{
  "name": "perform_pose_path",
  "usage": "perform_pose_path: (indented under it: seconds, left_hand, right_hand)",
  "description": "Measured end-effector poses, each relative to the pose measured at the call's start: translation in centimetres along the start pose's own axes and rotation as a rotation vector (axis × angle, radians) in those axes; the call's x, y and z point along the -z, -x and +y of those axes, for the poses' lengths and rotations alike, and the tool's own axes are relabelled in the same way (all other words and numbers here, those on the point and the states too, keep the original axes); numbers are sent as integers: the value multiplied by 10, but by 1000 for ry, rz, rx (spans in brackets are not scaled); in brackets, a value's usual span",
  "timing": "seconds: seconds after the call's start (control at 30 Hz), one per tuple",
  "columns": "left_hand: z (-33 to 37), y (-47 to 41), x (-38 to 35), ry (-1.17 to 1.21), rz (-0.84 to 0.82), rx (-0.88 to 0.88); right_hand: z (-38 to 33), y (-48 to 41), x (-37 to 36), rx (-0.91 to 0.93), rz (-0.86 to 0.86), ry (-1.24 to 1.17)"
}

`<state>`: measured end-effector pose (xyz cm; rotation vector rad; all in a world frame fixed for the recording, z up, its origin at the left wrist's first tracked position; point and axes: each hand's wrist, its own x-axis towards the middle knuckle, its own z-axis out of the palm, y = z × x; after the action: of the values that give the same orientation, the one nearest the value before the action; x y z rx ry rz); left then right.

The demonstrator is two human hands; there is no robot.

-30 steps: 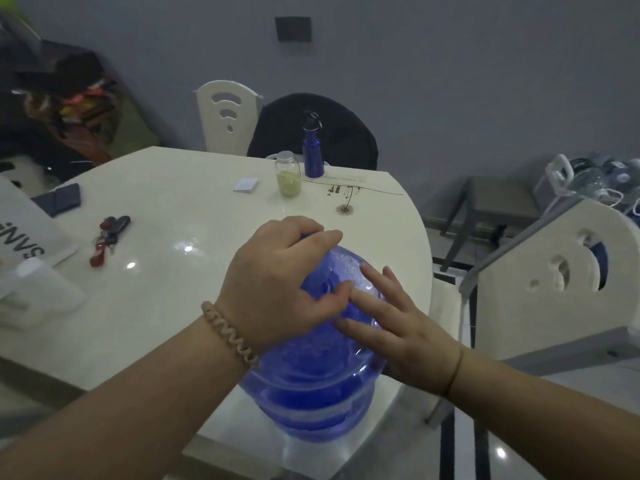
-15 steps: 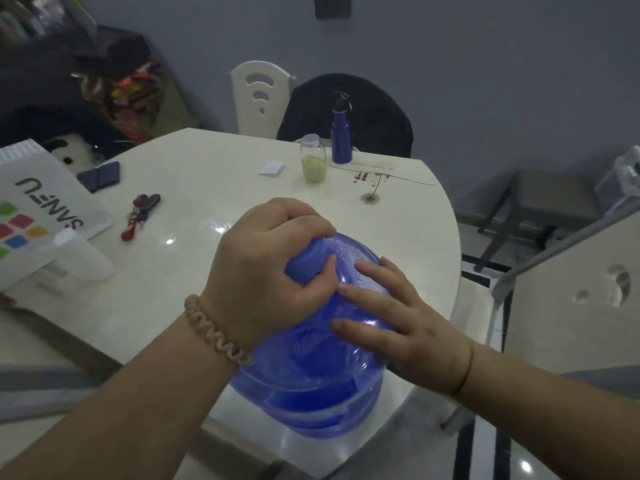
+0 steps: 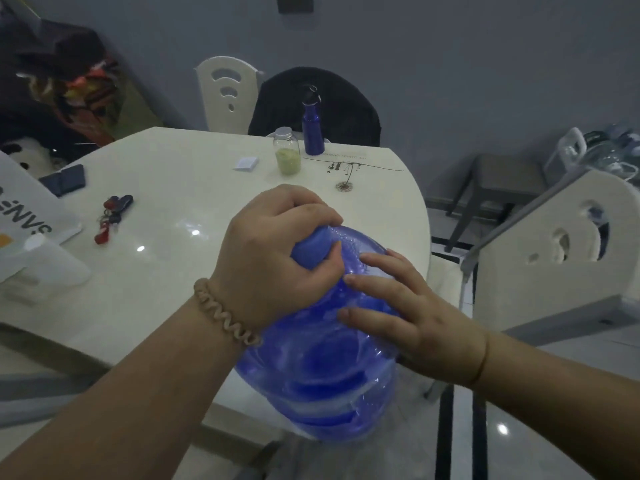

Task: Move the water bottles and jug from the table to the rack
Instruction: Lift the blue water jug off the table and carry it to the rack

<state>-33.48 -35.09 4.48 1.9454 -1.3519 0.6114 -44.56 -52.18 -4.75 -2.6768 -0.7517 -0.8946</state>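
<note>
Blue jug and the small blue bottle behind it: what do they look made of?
The jug: translucent blue plastic, glossy; its inside shows through the wall, moulded ribs lower down. The small blue bottle: opaque, dull sheen, ring on the cap; probably painted metal, possibly plastic.

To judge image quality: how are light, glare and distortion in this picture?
Head view: dim, bluish light; small glare spots on the glossy table; wide-angle distortion seems to tilt the white chair at right; the left hand gripping the blue jug looks sharp.
</note>
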Motion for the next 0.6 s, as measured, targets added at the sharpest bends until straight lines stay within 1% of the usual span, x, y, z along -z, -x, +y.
perform_pose_path:
  seconds: [0.1,0.2,0.37,0.6]
  left_hand:
    - [10,1,-3,51,6,-27]
    - [25,-1,-8,131,12,-88]
    - [60,-17,-19,226,-37,-201]
    - [136,-39,-50,333,-52,-307]
  right_hand:
    - [-12,10,17,-19,-35,30]
    - [-25,25,35,-69,-47,102]
    - [-45,52,76,-156,-70,174]
    - [-65,114,142,-264,-85,309]
